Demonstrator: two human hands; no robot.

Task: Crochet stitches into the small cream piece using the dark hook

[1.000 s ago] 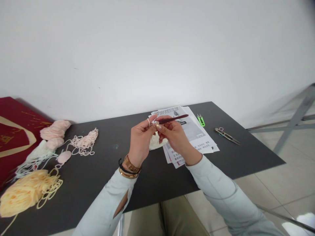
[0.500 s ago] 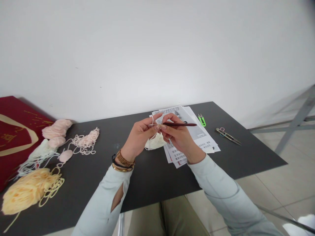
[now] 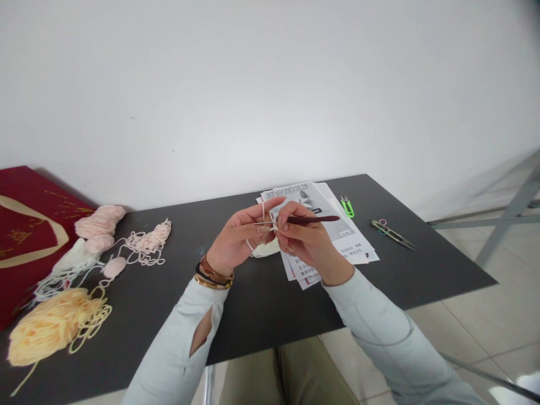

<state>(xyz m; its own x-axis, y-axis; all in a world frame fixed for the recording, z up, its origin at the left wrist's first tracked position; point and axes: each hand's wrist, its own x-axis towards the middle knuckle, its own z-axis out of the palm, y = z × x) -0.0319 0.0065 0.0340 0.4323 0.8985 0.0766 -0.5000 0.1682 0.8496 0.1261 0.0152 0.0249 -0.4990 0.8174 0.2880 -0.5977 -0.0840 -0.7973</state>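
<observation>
Above the middle of the tabletop (image 3: 261, 320), my two hands meet, fingertips close together. My right hand (image 3: 307, 239) is closed on the dark red hook (image 3: 316, 219), thumb and fingers pinching it, with the handle pointing out to my right. My left hand (image 3: 236, 236) holds the pale strand (image 3: 264, 210), which runs over my raised forefinger and shows again lower down, beside my palm; the bit of work at my fingertips is too small to make out. Beneath my hands lies a cream bundle (image 3: 265, 249), partly hidden by them. It sits by the papers (image 3: 350, 242), a loose pile partly behind my right hand. Just beyond their right edge are the green snips (image 3: 348, 208), and farther right the metal snips (image 3: 394, 235). Well to my left lie the yellow yarn (image 3: 48, 329) and pink yarn (image 3: 101, 222), near the red bag (image 3: 25, 216).
</observation>
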